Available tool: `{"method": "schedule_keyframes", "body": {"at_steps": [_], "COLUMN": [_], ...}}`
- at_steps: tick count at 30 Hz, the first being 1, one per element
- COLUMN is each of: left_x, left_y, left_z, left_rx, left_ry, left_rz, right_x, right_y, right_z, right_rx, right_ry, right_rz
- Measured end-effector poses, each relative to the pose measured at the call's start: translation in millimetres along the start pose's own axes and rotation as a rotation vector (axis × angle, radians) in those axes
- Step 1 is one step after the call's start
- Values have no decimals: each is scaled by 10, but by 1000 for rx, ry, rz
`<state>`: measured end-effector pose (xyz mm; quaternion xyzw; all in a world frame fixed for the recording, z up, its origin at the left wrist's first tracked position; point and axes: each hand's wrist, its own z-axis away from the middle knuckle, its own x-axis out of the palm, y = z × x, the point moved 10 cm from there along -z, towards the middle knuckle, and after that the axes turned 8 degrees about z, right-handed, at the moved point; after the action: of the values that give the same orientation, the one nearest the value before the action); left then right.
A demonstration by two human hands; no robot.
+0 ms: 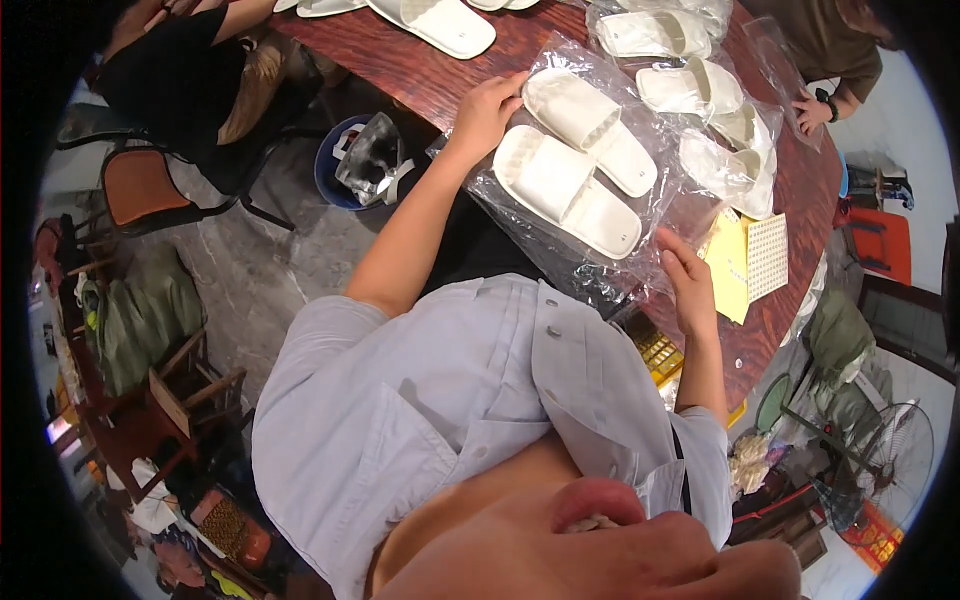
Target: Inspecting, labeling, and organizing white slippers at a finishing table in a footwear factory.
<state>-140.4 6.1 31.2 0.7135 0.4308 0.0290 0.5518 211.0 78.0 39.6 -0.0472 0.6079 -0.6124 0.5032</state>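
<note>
A pair of white open-toed slippers [545,180] lies side by side in a clear plastic bag [682,208] at the near edge of the table. At the bag's far left end, beside one slipper's toe, my left hand [487,118] is closed on the plastic. My right hand [686,275] pinches the bag's near right end, close to the slippers' heels. Beyond it lie a yellow sheet [728,265] and a white sheet of small round stickers [768,255]. The undersides of both hands' grips are partly hidden.
More bagged white slippers [655,35] cover the far right of the reddish wooden table [340,38]. Loose slippers [440,25] lie at its far edge. A co-worker's hand [812,112] rests at the right. A blue bucket [328,170] and chair [150,185] stand at left.
</note>
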Motion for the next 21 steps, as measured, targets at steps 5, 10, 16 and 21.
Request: {"method": "schedule_keyframes", "body": {"at_steps": [5, 10, 16, 21], "left_x": [-26, -5, -11, -19], "left_y": [-10, 8, -28, 3], "left_z": [12, -11, 15, -5], "left_rx": [28, 52, 85, 57], "left_ry": [46, 40, 35, -14], "left_rz": [58, 53, 65, 53], "right_x": [52, 205, 683, 572], "right_y": [-2, -323, -814, -487], "right_z": [64, 230, 463, 224], "right_rx": [149, -146, -127, -42], "right_ry": [-48, -433, -694, -395], "right_rz": [-820, -689, -327, -122]}}
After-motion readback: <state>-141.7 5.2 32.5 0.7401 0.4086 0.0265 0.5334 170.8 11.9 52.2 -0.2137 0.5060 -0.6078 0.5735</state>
